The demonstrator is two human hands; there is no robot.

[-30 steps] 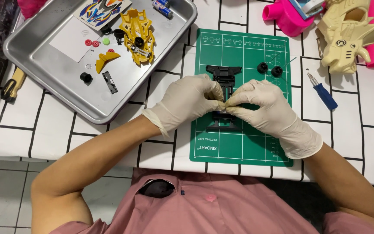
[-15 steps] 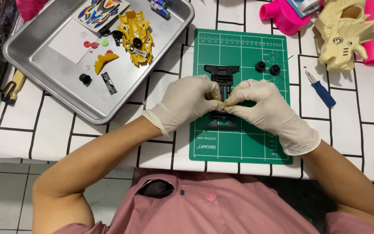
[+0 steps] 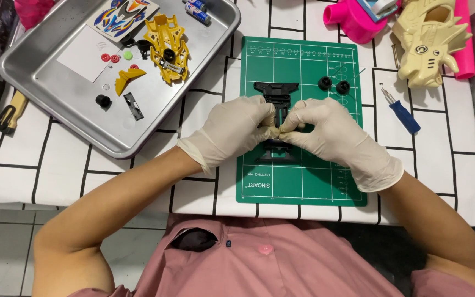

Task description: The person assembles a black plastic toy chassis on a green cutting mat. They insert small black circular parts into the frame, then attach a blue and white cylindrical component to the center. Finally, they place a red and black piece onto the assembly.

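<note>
A black toy car chassis (image 3: 276,94) lies lengthwise on a green cutting mat (image 3: 303,181). Both gloved hands rest on its middle. My left hand (image 3: 232,129) and my right hand (image 3: 325,129) meet fingertip to fingertip over the chassis, pinching something too small to make out. The chassis's far end and near end show; its middle is hidden by the fingers. Two black wheels (image 3: 333,85) sit on the mat just beyond my right hand.
A metal tray (image 3: 56,88) at the upper left holds a yellow car body (image 3: 167,47), a sticker sheet, batteries and small parts. A blue-handled screwdriver (image 3: 401,113) lies right of the mat. A cream toy head and pink toys stand at the back right.
Both hands stay pinched together over the chassis; only small finger shifts. The view has drifted slightly.
</note>
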